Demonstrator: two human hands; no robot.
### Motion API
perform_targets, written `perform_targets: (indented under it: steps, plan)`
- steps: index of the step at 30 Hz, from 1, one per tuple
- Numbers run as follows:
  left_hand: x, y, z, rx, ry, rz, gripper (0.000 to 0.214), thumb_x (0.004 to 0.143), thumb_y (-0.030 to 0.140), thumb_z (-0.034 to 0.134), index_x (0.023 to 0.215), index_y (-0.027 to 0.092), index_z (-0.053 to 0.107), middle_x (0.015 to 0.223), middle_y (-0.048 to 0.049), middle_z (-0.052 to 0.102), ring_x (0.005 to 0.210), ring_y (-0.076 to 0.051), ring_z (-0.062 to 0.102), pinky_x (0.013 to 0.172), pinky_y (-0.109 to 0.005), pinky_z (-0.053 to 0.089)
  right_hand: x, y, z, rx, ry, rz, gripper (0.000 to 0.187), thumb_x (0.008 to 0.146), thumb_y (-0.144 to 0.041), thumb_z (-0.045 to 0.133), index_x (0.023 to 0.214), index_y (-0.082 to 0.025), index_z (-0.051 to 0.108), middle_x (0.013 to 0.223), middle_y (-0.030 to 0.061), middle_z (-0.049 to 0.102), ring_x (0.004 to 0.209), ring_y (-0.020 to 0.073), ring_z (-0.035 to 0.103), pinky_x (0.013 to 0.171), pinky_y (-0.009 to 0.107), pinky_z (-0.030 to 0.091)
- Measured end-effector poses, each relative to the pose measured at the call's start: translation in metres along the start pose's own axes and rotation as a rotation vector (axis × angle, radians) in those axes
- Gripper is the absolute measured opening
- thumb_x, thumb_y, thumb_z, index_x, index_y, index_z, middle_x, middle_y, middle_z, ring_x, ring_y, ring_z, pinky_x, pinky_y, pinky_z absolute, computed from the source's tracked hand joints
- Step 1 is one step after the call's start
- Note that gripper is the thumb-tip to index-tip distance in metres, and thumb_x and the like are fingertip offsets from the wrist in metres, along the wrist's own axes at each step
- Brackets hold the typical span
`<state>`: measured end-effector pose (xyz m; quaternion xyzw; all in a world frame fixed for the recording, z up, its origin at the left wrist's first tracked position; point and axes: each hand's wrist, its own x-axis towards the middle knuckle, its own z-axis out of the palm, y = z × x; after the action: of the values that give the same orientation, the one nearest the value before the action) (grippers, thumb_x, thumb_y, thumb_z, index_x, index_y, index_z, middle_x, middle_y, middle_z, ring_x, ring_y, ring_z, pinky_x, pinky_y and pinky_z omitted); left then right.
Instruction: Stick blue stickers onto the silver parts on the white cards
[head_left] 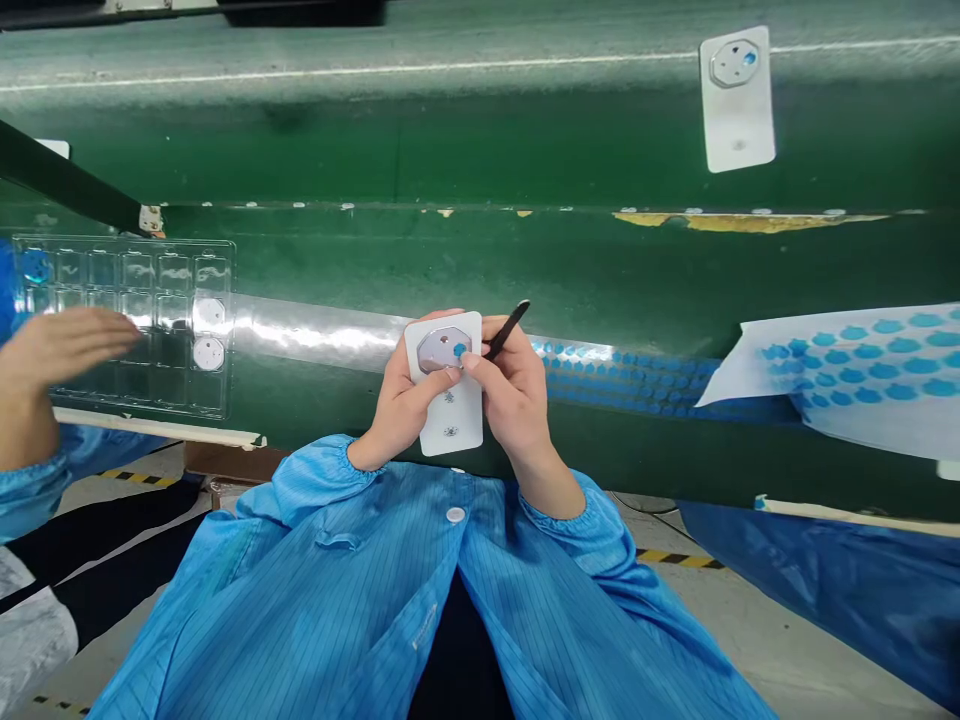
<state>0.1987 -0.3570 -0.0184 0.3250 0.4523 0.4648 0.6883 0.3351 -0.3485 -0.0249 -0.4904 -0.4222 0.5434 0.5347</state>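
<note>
My left hand [405,408] is closed around the left side of a white rectangular plate [459,430], its thumb lying on the front. Set into the plate's upper part is a shiny silver disc [435,350] with small holes and a blue sticker [460,350]. My right hand [517,390] grips a slim black tool [511,326], which may be tweezers, between its fingers. Its thumb rests at the lower edge of the blue sticker, close to my left thumb, and the hand also touches the plate's right edge.
A clear strip [322,332] runs along the green table, bearing rows of blue stickers [622,372] under a peeled white backing sheet [885,410]. Another plate [739,125] lies at the back right. At left, a co-worker's hand [67,345] is over a clear compartment tray [176,395] holding discs.
</note>
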Motion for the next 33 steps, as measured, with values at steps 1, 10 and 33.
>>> perform_targets:
  steps: [1, 10, 33]
  plan:
    - [0.000, 0.000, -0.001, -0.009, 0.004, -0.007, 0.063, 0.087, 0.042, 0.087, 0.144, 0.029, 0.064, 0.123, -0.0053, 0.078, 0.115, -0.026, 0.075, 0.100, -0.038, 0.060, 0.000, -0.001, 0.000, -0.008, -0.012, 0.005, 0.023, 0.089, -0.046, 0.078, 0.097, -0.027, 0.067, 0.092, -0.0003, 0.058, 0.083, 0.0177, 0.058, 0.074, 0.032, 0.052]
    - [0.002, 0.006, -0.002, -0.096, 0.004, -0.095, 0.063, 0.083, 0.034, 0.088, 0.141, 0.032, 0.065, 0.117, -0.0014, 0.078, 0.107, -0.025, 0.073, 0.088, -0.036, 0.059, 0.002, 0.003, -0.002, 0.009, -0.014, 0.026, 0.028, 0.092, -0.052, 0.080, 0.095, -0.027, 0.069, 0.093, 0.0004, 0.060, 0.082, 0.0179, 0.057, 0.071, 0.031, 0.051]
    - [0.042, 0.006, -0.068, 0.035, 0.239, 0.193, 0.054, 0.093, 0.064, 0.080, 0.128, 0.023, 0.068, 0.115, -0.0067, 0.080, 0.092, -0.019, 0.079, 0.079, -0.030, 0.065, 0.050, 0.000, -0.015, -0.427, -0.335, -0.099, 0.049, 0.103, -0.061, 0.064, 0.076, -0.023, 0.051, 0.080, -0.0003, 0.051, 0.074, 0.0164, 0.046, 0.069, 0.033, 0.035]
